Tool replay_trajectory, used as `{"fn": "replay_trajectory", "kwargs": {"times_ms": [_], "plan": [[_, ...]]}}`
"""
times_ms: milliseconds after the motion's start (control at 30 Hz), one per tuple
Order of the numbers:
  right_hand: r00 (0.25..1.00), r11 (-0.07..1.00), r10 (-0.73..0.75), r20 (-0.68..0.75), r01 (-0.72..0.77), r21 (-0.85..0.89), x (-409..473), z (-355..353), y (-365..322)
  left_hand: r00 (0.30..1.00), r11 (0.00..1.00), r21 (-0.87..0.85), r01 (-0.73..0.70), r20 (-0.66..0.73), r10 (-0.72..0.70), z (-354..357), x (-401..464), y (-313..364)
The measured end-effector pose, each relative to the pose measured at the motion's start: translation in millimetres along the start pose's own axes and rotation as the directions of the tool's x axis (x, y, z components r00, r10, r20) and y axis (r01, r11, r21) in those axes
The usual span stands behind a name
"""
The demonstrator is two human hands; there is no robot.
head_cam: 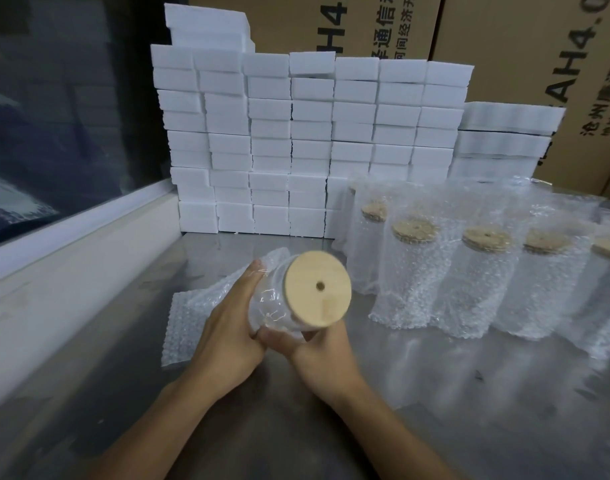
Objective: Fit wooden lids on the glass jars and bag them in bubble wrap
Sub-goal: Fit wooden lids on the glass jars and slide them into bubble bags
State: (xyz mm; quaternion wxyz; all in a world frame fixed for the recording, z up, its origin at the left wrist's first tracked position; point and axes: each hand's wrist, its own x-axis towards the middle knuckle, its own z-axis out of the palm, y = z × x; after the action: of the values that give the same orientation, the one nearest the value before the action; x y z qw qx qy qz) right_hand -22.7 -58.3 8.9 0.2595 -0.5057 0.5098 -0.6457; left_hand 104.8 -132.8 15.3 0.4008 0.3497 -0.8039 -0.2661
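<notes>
Hands (272, 327) grip lidded jar (279, 306); cartons (525, 64) read "AH4."

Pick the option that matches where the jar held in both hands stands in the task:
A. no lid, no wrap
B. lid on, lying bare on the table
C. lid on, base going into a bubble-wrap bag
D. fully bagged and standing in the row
C: the wooden lid caps the glass jar, whose far end sits inside the bubble-wrap bag, held by the left hand and right hand.
</notes>
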Motion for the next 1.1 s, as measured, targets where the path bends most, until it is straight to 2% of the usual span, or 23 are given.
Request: {"fn": "replay_trajectory", "kwargs": {"times_ms": [67, 133, 233, 300, 400, 533, 700, 933, 1100], "plan": [[1.0, 0.997, 0.002, -0.012, -0.003, -0.075, -1.2, -0.2, 0.9, 1.0, 0.997, -0.075, 0.014, -0.004, -0.015, 0.7, 1.2, 5.6], [1.0, 0.997, -0.006, 0.024, 0.008, -0.072, -0.5, -1.0, -3.4, 1.0, 0.996, -0.082, 0.02, -0.006, -0.021, -0.1, 3.3, 5.1], [0.984, 1.0, 0.016, 0.177, -0.013, -0.021, 2.0, -3.3, -10.2, 0.998, 0.995, 0.084, -0.05, -0.028, 0.052, -3.6, 2.9, 1.1], [0.955, 0.999, 0.052, 0.293, -0.052, -0.008, 1.8, -5.6, -12.7, 0.997, 0.996, 0.079, -0.034, -0.067, 0.039, -4.3, 4.2, -5.3], [0.931, 0.977, 0.101, 0.351, -0.16, 0.143, -0.7, -5.6, -17.5, 0.995, 0.995, 0.096, -0.036, -0.085, 0.044, -3.6, 7.1, -11.7], [0.913, 0.878, 0.17, 0.371, -0.311, 0.363, 1.7, -5.2, -20.2, 0.996, 0.993, 0.121, 0.008, -0.094, 0.003, -6.7, 5.8, -18.5], [0.9, 0.853, 0.299, 0.317, -0.401, 0.334, -0.2, -11.2, -14.2, 0.995, 0.986, 0.138, -0.096, -0.016, 0.1, -7.6, 1.7, -9.9], [0.958, 0.908, 0.278, 0.067, -0.285, 0.306, 2.5, -10.8, -11.2, 0.973, 0.957, 0.18, -0.226, -0.003, 0.23, -10.4, -5.3, 13.5], [0.973, 0.943, 0.217, -0.085, -0.186, 0.275, 4.8, -10.6, -3.4, 0.951, 0.911, 0.272, -0.31, 0.088, 0.297, -1.5, -10.8, 28.0]]}}
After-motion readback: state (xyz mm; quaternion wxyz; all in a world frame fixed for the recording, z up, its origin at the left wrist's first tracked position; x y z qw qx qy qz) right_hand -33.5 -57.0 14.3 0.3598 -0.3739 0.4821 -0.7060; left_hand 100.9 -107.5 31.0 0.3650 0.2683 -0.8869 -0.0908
